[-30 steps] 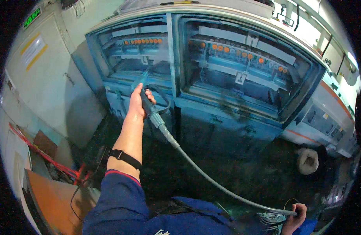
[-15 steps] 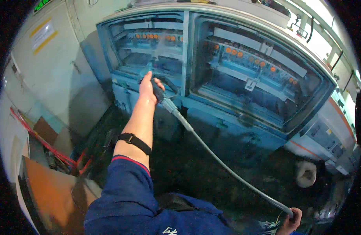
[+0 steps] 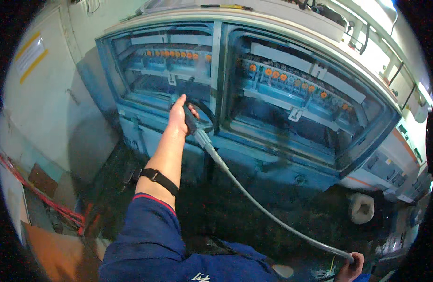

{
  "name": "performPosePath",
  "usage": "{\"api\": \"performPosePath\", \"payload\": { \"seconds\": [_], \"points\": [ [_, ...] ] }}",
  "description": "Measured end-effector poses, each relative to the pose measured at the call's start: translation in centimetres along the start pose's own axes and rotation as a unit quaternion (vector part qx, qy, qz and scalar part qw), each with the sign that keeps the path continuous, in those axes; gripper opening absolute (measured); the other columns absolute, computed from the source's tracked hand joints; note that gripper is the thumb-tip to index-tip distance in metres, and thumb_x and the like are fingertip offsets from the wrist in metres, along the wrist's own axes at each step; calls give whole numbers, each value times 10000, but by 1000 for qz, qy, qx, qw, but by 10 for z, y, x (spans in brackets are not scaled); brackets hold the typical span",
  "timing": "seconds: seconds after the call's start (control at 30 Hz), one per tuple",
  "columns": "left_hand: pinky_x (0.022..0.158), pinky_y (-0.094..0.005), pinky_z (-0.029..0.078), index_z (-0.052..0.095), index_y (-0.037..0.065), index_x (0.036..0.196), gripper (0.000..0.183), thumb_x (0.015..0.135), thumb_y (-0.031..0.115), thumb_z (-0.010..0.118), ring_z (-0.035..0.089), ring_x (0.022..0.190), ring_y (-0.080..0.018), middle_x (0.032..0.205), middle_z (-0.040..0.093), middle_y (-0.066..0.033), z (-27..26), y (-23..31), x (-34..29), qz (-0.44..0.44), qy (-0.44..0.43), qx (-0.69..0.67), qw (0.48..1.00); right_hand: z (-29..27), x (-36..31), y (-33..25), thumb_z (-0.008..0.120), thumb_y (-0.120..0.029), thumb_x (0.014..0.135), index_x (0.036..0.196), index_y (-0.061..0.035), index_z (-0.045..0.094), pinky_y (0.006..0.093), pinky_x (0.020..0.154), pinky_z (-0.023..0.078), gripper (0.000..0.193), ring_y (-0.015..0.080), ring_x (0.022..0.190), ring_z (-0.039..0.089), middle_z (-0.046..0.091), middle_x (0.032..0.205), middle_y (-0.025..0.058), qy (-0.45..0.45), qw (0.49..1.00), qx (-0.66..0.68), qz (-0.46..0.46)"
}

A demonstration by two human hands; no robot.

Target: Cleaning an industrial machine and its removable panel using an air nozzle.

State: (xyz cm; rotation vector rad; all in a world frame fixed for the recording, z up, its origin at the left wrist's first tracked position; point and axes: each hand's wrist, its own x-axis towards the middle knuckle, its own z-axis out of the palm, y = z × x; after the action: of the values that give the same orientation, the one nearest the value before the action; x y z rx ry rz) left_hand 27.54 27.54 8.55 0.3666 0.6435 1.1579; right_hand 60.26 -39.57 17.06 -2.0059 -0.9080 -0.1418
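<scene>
The gun (image 3: 191,123) is dark, with a loop-shaped guard and a ribbed grey collar, its front end toward the cabinet's (image 3: 244,149) left opening. A grey hose (image 3: 254,202) curves from its rear. The left hand (image 3: 180,116) is closed around the grip — thumb pointing forward; the right hand (image 3: 352,269) is curled round the hose at lower right.

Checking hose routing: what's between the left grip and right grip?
Grey hose, curving from the black handle in the left grip to the right grip; shown in the head view.
</scene>
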Motion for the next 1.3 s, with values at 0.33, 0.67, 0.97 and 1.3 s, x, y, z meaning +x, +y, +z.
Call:
{"api": "performPosePath", "payload": {
  "seconds": [0.33, 0.67, 0.97, 1.3],
  "points": [
    [508, -363, 467, 507, 156, 835, 278, 978, 370, 613, 515, 547, -175, 640, 510, -13, -16, 37, 42, 89, 27, 44, 995, 52, 17, -42, 674, -57, 953, 1055, 14, 656, 285, 792, 484, 125, 155, 842, 595, 645, 925, 52, -53, 999, 4, -8],
    [532, -360, 462, 504, 107, 788, 361, 974, 395, 617, 509, 570, -174, 657, 510, -29, -42, 115, 67, 153, 108, 24, 982, 114, 43, -90, 666, -11, 932, 991, 18, 651, 275, 766, 487, 67, 153, 810, 608, 622, 854, 74, -137, 990, -33, -9],
    [560, -352, 464, 509, 95, 807, 348, 998, 377, 582, 508, 572, -179, 662, 514, -40, -50, 132, 101, 131, 79, 35, 988, 140, 54, -111, 671, 18, 904, 988, 15, 659, 282, 739, 491, 85, 181, 793, 608, 625, 858, 100, -128, 989, -53, -42],
    [551, -349, 474, 512, 89, 876, 291, 995, 340, 599, 515, 578, -180, 683, 514, -36, -50, 153, 121, 153, 80, 12, 985, 174, 65, -129, 669, 33, 887, 1007, 2, 669, 284, 729, 491, 124, 195, 780, 605, 623, 864, 101, -144, 987, -50, -50]
  ]
}}
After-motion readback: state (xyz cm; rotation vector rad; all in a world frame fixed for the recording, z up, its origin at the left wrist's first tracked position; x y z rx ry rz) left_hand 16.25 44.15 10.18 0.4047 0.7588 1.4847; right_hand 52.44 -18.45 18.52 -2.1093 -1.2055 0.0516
